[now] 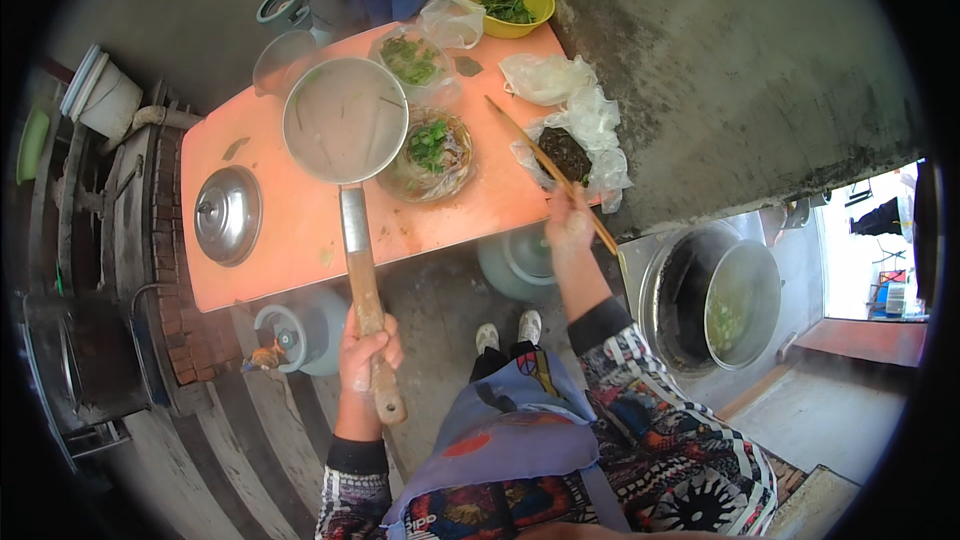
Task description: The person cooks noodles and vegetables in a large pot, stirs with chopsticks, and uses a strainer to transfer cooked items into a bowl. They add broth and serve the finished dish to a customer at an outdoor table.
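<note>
My left hand (368, 352) is closed round the wooden handle of a large metal ladle (345, 120), raised over the left part of the orange table. Its round bowl shows a pale, cloudy surface with a few dark strands; steam blurs it. In my right hand (572, 225) are long wooden chopsticks (528, 138), slanting over the table's right side. Below their tips lies an open plastic bag (602, 130) with a dark, chopped-looking food (563, 153). Partly behind the ladle stands a clear bowl (440, 185) of food topped with green leaves.
On the orange table (290, 270) are a metal lid (228, 215), a second bowl with greens (410, 60) and a yellow basin (545, 15) of leaves. Gas cylinders (315, 330) stand by its near edge. A large steaming pot (742, 305) is at the right.
</note>
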Demonstrator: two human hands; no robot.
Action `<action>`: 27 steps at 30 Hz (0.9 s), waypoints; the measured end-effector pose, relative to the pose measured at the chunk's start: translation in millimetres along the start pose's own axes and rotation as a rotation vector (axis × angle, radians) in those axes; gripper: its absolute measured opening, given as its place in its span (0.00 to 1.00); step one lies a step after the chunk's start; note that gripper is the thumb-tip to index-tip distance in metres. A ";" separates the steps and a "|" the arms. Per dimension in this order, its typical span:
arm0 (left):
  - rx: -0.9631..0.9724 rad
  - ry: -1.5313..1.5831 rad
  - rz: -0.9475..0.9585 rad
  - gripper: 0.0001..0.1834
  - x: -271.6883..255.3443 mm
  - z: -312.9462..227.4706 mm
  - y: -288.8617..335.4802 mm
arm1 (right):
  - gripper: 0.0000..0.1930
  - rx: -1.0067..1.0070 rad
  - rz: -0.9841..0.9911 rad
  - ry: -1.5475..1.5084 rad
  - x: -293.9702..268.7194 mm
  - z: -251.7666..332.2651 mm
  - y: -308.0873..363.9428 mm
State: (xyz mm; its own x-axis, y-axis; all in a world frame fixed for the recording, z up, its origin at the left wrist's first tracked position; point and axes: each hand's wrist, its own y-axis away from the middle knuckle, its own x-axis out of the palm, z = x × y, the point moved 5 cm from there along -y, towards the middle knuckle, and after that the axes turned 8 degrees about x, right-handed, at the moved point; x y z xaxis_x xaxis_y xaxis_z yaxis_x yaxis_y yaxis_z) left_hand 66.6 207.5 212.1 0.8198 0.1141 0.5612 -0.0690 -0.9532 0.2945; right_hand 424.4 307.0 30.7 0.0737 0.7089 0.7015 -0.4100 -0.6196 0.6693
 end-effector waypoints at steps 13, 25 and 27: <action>-0.870 -0.088 0.899 0.34 91.7 101.0 47.5 | 0.31 0.205 0.777 0.848 -39.0 22.2 283.8; -0.234 -0.969 1.404 0.25 218.6 247.8 89.2 | 0.10 -0.839 -0.724 2.115 -152.0 441.7 385.6; -0.257 -1.075 1.362 0.24 208.6 258.0 88.7 | 0.10 -1.033 -0.738 2.462 -150.9 473.7 369.4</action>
State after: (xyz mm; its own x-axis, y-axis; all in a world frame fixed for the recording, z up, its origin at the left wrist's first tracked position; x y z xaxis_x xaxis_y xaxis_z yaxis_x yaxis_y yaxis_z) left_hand 378.2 74.5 155.7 0.0773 -0.9781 -0.1935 -0.9587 -0.1262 0.2548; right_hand 692.5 -188.5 288.1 0.1343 0.0309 -0.9905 -0.8227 -0.5536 -0.1288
